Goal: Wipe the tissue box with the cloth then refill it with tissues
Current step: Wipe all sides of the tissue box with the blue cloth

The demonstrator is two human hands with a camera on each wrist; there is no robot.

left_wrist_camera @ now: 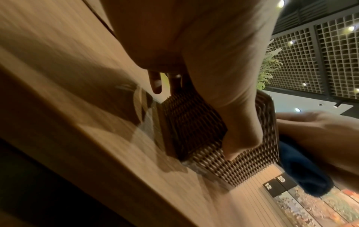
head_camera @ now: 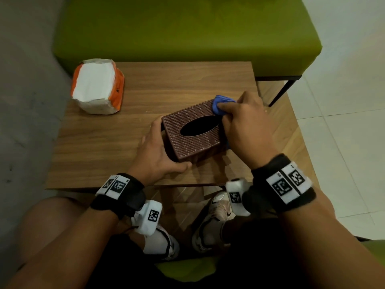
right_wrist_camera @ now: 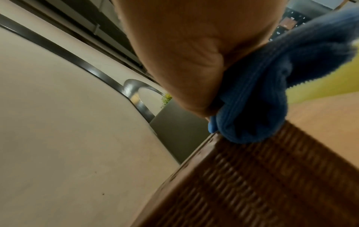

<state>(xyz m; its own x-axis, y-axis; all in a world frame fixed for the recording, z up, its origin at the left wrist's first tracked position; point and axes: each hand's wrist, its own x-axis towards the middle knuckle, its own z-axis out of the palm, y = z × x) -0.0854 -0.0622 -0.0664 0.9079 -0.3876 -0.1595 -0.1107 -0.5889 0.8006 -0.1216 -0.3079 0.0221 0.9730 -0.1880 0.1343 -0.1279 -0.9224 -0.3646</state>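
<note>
A brown woven tissue box with a dark oval slot stands on the wooden table. My left hand grips its near left end, thumb along the front bottom edge; in the left wrist view the thumb presses the box. My right hand holds a bunched blue cloth against the box's far right top corner. The right wrist view shows the cloth squeezed in the palm on the box. A torn orange pack of white tissues lies at the table's far left corner.
A green upholstered bench runs behind the table, its black metal leg at the right. A grey wall is on the left, pale floor tiles on the right. My knees and shoes sit under the table's near edge.
</note>
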